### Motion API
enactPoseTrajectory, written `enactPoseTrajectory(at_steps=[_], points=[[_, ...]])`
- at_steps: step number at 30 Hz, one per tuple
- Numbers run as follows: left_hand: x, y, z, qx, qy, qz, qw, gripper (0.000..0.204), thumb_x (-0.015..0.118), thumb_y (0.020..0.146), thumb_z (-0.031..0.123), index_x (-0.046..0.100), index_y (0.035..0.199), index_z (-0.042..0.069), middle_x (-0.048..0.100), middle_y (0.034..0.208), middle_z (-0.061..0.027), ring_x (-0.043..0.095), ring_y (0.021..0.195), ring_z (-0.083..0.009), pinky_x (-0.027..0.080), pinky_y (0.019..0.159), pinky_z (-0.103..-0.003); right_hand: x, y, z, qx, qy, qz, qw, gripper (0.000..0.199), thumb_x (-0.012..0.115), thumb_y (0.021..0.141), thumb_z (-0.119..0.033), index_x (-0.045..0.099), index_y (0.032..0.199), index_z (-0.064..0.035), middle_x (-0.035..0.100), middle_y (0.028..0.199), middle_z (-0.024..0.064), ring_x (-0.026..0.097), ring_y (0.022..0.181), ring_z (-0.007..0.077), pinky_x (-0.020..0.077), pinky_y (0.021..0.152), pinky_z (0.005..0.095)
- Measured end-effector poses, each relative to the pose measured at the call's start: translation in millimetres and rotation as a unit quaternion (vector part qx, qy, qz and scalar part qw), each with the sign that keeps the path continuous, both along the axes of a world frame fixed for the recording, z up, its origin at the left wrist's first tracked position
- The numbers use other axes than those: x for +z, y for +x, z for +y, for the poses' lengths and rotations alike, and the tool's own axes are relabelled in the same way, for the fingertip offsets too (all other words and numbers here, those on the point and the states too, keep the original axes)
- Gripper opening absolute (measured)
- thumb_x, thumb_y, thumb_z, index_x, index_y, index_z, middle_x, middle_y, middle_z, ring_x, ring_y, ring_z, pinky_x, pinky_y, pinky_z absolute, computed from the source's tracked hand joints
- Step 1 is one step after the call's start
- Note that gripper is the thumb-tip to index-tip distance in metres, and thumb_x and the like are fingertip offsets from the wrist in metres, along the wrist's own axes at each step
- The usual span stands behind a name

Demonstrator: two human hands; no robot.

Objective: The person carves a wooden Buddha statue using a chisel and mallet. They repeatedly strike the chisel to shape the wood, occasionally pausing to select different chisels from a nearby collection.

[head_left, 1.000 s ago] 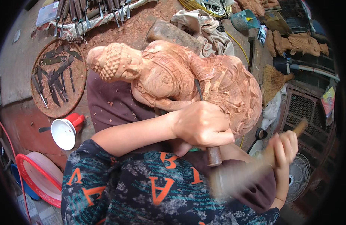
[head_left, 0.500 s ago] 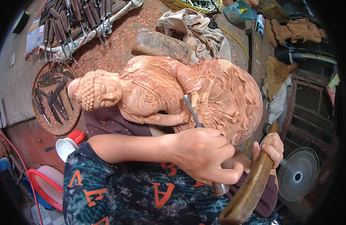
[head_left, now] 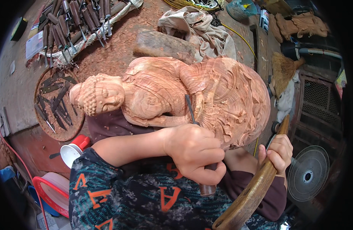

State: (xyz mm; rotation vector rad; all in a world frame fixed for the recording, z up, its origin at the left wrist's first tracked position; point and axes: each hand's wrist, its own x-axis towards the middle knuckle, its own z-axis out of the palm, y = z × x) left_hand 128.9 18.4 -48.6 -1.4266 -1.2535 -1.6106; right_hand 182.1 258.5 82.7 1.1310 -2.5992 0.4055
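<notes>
A carved reddish-wood Buddha statue point(head_left: 153, 92) lies on its back across my lap and the bench edge, its head to the left. My left hand point(head_left: 194, 153) is closed around a wood-handled chisel point(head_left: 190, 110). The chisel's steel blade points away from me, its tip at the statue's arm and robe folds near the middle. Below my fist the butt of its handle sticks out. To the right, my right hand point(head_left: 279, 154) grips the narrower end of a wooden mallet point(head_left: 251, 197). The mallet's thick end slants down to the lower left, apart from the chisel handle.
Several carving tools point(head_left: 75, 19) lie on a cloth at the far left. A round tray point(head_left: 41, 86) of blades sits below them. Behind the statue are a wood block point(head_left: 161, 45) and a crumpled cloth point(head_left: 218, 40). A fan point(head_left: 308, 173) stands at right, a white cup point(head_left: 70, 154) at left.
My left hand and the chisel have shifted a little to the left, with the chisel's tip slightly farther left and up. The mallet's thick end has swung a little left and down.
</notes>
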Motion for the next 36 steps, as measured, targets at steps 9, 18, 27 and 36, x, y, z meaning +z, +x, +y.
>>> enactPoseTrajectory(at_steps=[9, 18, 27, 36], points=[[-6.4, 3.4, 0.6, 0.014, -0.012, 0.007, 1.0, 0.029, 0.071, 0.084, 0.029, 0.054, 0.073, 0.008, 0.032, 0.062, 0.0035, 0.037, 0.049, -0.0109, 0.026, 0.041, -0.024, -8.1, -3.4, -4.3, 0.053, -0.048, 0.06, 0.996, 0.033, 0.075, 0.075, 0.007, 0.049, 0.09, -0.0078, 0.049, 0.067, 0.0054, 0.046, 0.05, 0.0196, 0.0382, 0.045, 0.0339], [-10.4, 4.1, -0.1, 0.029, -0.027, 0.011, 0.999, 0.037, 0.072, 0.086, 0.037, 0.052, 0.073, 0.008, 0.033, 0.062, 0.0031, 0.039, 0.049, -0.0117, 0.028, 0.042, -0.025, -9.6, -4.3, 0.4, 0.078, -0.071, 0.096, 0.99, 0.035, 0.069, 0.071, 0.014, 0.054, 0.095, -0.0058, 0.05, 0.067, 0.0062, 0.044, 0.049, 0.0194, 0.0349, 0.042, 0.033], [-5.2, -3.1, 5.4, 0.033, -0.02, -0.006, 0.999, 0.039, 0.071, 0.085, 0.04, 0.052, 0.075, 0.008, 0.036, 0.062, 0.0025, 0.04, 0.049, -0.0122, 0.029, 0.041, -0.025, 3.6, 4.2, 0.7, 0.013, -0.01, 0.072, 0.997, 0.036, 0.07, 0.072, 0.013, 0.051, 0.097, -0.0043, 0.053, 0.073, 0.0094, 0.049, 0.054, 0.0229, 0.0375, 0.044, 0.0348], [-4.9, -5.8, 6.9, 0.066, 0.013, -0.001, 0.998, 0.039, 0.07, 0.087, 0.04, 0.052, 0.073, 0.009, 0.038, 0.061, 0.0022, 0.041, 0.048, -0.0127, 0.03, 0.041, -0.025, 13.7, 0.5, -4.2, -0.045, 0.127, 0.034, 0.99, 0.028, 0.067, 0.074, 0.012, 0.05, 0.093, -0.0019, 0.049, 0.064, 0.0105, 0.048, 0.051, 0.0238, 0.0409, 0.047, 0.0368]])
